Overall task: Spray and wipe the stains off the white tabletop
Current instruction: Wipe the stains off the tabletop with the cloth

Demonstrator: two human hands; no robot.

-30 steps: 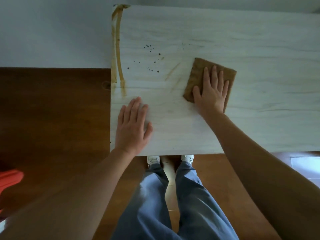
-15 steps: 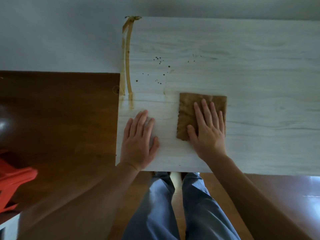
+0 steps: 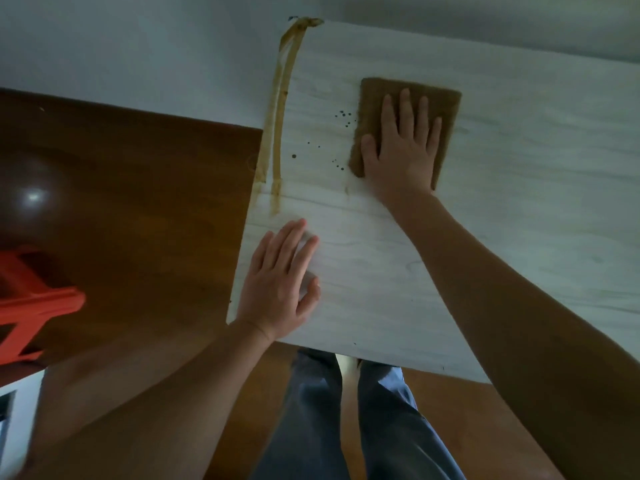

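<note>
The right hand (image 3: 401, 147) lies flat on a brown cloth (image 3: 446, 98), fingers straight and slightly spread, pressing it onto the white tabletop (image 3: 502, 237); nothing is curled round the cloth. The cloth sits toward the far left corner of the tabletop, close to the far edge, and its middle and near part are hidden under the palm, so only its far strip and side margins show. The left hand (image 3: 277, 285) rests flat near the near left corner, just beside the left edge, fingers straight and close together, gripping nothing; a pale patch between its fingers and thumb cannot be told from the tabletop itself. Two long brown streaks (image 3: 277, 133) run along the left edge from the far left corner toward the near edge, stopping a little short of the left hand's fingertips. Small dark specks (image 3: 346, 116) are scattered between the streaks and the cloth's left side, some just beside it. The right side of the tabletop is cut off by the frame, and the right forearm covers part of the near edge. Beyond the left edge is a dark wooden floor (image 3: 138, 202) with an orange object (image 3: 34, 299), cut off at the frame and too partial to identify. Blue trousers (image 3: 311, 427) show below the near edge.
</note>
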